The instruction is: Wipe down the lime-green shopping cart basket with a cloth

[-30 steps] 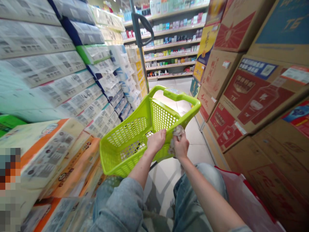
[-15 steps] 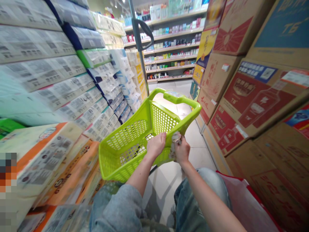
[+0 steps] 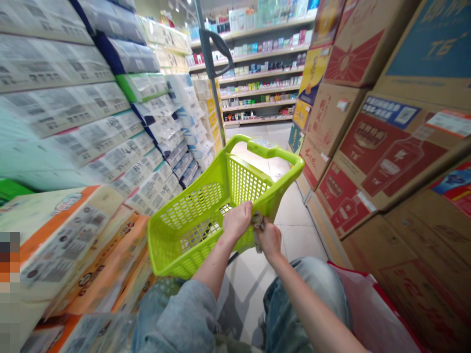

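A lime-green shopping cart (image 3: 186,215) with perforated walls stands tilted across my view, nothing inside its basket. My left hand (image 3: 237,221) is closed over the near side rim of the cart. Just right of it, my right hand (image 3: 270,240) grips a crumpled greyish cloth (image 3: 257,224) against the outer face of that side, below the handle end. Part of the cloth is hidden by my fingers.
Packs of tissue paper (image 3: 73,108) are stacked high on the left, with orange packs (image 3: 91,264) close by. Cardboard cartons (image 3: 390,157) line the right. A grey pole (image 3: 215,98) with a loop handle rises behind the cart. A red-edged white bag (image 3: 371,304) sits at my right knee.
My right hand has moved left along the cart's outer side with the cloth, closer to my left hand. The left hand keeps its grip on the rim.
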The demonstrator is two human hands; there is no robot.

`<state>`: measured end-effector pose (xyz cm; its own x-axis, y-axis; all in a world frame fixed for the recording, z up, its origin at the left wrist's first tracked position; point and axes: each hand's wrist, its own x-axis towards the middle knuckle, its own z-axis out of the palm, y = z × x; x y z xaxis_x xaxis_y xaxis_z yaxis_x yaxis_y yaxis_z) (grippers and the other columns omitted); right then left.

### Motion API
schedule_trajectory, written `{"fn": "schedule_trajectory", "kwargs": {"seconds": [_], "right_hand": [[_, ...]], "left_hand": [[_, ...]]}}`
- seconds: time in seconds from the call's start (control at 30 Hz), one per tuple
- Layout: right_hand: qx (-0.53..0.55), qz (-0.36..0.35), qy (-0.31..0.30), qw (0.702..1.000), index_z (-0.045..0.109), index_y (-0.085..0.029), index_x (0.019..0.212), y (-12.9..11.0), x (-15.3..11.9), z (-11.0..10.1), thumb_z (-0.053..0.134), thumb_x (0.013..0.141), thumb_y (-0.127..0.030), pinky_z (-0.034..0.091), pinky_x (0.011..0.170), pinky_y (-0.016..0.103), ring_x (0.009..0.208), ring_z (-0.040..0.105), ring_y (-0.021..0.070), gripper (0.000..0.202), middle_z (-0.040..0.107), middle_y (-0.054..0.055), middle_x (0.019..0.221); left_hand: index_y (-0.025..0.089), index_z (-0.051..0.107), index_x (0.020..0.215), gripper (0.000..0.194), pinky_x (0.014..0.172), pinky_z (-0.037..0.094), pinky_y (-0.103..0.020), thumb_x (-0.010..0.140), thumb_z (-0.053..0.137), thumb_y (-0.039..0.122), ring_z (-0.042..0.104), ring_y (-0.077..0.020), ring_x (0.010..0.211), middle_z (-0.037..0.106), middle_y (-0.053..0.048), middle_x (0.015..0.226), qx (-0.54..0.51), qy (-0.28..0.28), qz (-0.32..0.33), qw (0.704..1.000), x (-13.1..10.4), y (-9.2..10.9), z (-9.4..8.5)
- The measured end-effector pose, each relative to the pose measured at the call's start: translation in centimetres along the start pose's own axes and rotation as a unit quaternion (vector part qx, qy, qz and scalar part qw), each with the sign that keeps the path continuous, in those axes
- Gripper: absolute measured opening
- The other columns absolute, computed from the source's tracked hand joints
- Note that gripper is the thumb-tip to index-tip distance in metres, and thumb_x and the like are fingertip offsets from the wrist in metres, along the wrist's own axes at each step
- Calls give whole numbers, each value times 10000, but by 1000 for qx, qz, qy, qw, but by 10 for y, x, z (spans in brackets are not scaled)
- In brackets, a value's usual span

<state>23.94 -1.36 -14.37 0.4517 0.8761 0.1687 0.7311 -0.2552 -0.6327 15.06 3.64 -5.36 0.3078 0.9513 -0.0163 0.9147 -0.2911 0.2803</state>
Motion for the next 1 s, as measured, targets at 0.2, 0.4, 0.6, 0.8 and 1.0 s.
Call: {"fn": "schedule_trajectory", "kwargs": {"seconds": [0.2, 0.4, 0.6, 0.8, 1.0], "right_hand": [[-8, -68, -20, 997, 627, -182, 814, -25, -13, 3, 501, 802, -290, 306, 546, 231, 615, 615, 162, 167, 689, 64, 707], [26, 14, 25, 999, 614, -176, 976, 5, 1, -1, 491, 815, -388, 346, 547, 246, 605, 616, 187, 293, 682, 66, 685], [194, -16, 278, 941, 548, -162, 1044, -6, 25, -50, 452, 838, -403, 435, 666, 277, 761, 599, 193, 331, 655, 72, 843], [-18, -223, 307, 925, 618, -192, 842, -23, 61, -69, 453, 846, -282, 291, 1009, 465, 1148, 446, 240, 188, 602, 88, 1104], [-75, -290, 311, 902, 585, -191, 774, -15, 74, -57, 440, 857, -229, 138, 1093, 506, 1157, 469, 213, 171, 656, 51, 973]], "left_hand": [[244, 581, 1111, 604, 789, 438, -322, 917, 65, 489, 611, -226, 962, 664, -64, 1050, -15, -4, -6, 1000, 0, -2, 0], [248, 578, 1114, 610, 781, 438, -343, 913, 54, 488, 610, -246, 960, 661, -69, 1061, -11, -8, -2, 1000, -1, -4, 0], [258, 580, 1111, 620, 777, 433, -338, 908, 47, 502, 610, -236, 948, 661, -64, 1059, -16, -4, 1, 1000, -4, -3, 2], [247, 593, 1054, 613, 782, 432, -348, 909, 53, 496, 607, -241, 953, 661, -67, 1055, -24, -16, 5, 1000, -6, -2, 1], [213, 579, 968, 585, 787, 434, -314, 915, 65, 489, 601, -216, 954, 661, -64, 1022, -49, -45, 75, 995, -3, -8, -4]]}}
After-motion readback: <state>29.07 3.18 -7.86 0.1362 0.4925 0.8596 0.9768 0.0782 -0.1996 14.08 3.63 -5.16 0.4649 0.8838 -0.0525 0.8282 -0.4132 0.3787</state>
